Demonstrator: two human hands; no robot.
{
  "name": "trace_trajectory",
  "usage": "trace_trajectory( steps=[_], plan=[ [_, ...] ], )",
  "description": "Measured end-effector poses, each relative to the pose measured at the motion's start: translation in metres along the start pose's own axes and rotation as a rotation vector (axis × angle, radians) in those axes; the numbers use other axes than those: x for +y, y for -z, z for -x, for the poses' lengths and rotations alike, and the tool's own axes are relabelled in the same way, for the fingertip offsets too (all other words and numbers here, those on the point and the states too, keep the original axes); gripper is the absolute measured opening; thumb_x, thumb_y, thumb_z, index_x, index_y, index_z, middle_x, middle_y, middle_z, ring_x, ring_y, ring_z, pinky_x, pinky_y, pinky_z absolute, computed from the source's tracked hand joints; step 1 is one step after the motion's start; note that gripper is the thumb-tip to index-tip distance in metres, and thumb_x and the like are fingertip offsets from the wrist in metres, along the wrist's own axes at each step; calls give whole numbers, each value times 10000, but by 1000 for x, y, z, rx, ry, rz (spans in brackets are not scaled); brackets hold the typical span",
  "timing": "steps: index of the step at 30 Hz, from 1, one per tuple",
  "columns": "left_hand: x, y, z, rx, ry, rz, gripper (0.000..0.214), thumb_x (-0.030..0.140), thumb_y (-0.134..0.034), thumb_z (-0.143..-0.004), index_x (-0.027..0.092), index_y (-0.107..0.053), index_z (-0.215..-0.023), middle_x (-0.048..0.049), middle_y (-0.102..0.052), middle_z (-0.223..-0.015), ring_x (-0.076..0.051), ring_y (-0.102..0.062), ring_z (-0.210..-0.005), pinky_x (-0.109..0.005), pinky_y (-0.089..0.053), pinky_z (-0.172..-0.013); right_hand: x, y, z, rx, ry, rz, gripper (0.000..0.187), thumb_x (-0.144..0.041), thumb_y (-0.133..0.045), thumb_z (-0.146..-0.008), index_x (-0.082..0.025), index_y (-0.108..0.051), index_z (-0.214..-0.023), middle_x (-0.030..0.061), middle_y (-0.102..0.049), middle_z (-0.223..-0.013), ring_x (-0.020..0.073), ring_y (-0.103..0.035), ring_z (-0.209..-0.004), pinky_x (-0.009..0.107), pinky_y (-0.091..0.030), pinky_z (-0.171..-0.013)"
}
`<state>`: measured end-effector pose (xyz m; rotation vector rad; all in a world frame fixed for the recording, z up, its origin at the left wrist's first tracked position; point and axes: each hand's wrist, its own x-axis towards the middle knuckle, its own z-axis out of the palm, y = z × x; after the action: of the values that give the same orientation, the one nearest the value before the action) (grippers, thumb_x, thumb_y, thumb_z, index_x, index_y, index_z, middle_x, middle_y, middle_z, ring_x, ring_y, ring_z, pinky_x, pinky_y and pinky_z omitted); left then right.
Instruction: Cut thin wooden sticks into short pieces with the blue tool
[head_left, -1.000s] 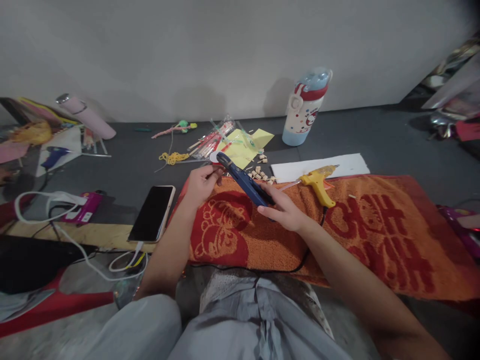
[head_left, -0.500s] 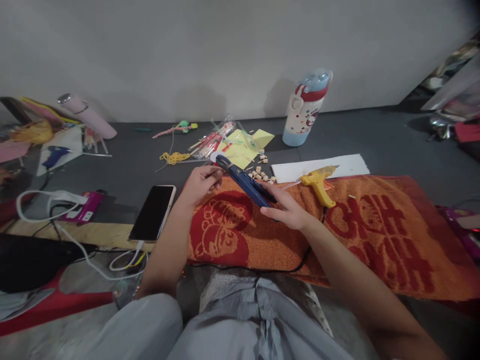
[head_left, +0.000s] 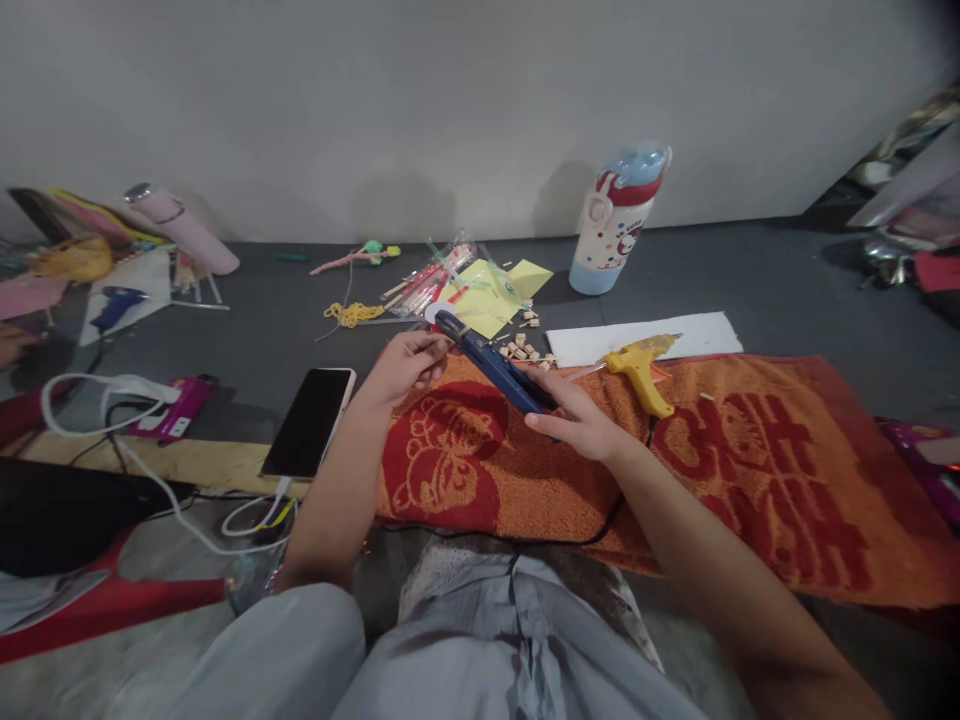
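Right of the right hand [head_left: 577, 425], the orange towel [head_left: 750, 470] lies open. The phone [head_left: 310, 422] and white cables [head_left: 112, 395] crowd the left; the yellow glue gun [head_left: 637, 362], wooden bits [head_left: 521, 348] and bottle [head_left: 619, 225] block ahead.

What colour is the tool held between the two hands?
Dark blue; the tool shows best in the head view, the only one.

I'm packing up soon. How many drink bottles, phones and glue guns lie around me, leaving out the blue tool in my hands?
Drink bottles: 2, the pink flask and the white-and-blue bottle.
Phones: 1, the phone.
Glue guns: 2, the yellow glue gun and the blue glue gun.
Total: 5.
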<state>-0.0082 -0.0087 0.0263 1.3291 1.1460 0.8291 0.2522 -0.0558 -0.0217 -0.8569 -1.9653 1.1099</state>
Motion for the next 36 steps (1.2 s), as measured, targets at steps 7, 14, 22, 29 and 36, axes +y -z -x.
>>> trace_trajectory(
  steps=[7,14,22,29,36],
  plan=[
    [-10,-3,-5,135,-143,-169,363,514,-621,-772,151,-631,-776,41,-490,-506,-51,-375,-404,-184,-243,-388,3,-2,-1,27,-23,14,622,-545,-553,-862,-197,-478,-1373,122,-560,-1372,327,-517,-1258,490,-381,-1070],
    [-15,-11,-8,336,-432,-669,338,376,-486,-876,157,-596,-643,-17,-611,-595,-117,-538,-582,-231,-397,-571,6,-5,-2,98,-83,0,649,-575,-562,-842,-201,-493,-1368,118,-556,-1385,328,-509,-1268,501,-357,-1088],
    [-29,-12,-8,542,-727,-922,200,282,-504,-881,183,-674,-847,-51,-712,-849,-151,-644,-838,-252,-476,-769,6,-8,-1,123,-119,-90,717,-617,-588,-801,-182,-490,-1363,134,-550,-1381,332,-505,-1270,489,-365,-1083],
    [-31,-8,-9,530,-790,-909,166,208,-529,-853,184,-691,-823,-44,-718,-832,-147,-655,-801,-260,-499,-767,4,-7,-1,102,-88,-60,729,-618,-589,-802,-184,-474,-1376,139,-541,-1390,331,-506,-1267,488,-370,-1078],
    [-22,-13,-3,509,-746,-858,224,192,-487,-854,186,-676,-734,-17,-648,-657,-128,-610,-674,-242,-466,-667,4,-5,0,106,-65,-38,731,-624,-604,-786,-205,-483,-1372,129,-545,-1388,333,-516,-1258,497,-382,-1071]
  ],
)
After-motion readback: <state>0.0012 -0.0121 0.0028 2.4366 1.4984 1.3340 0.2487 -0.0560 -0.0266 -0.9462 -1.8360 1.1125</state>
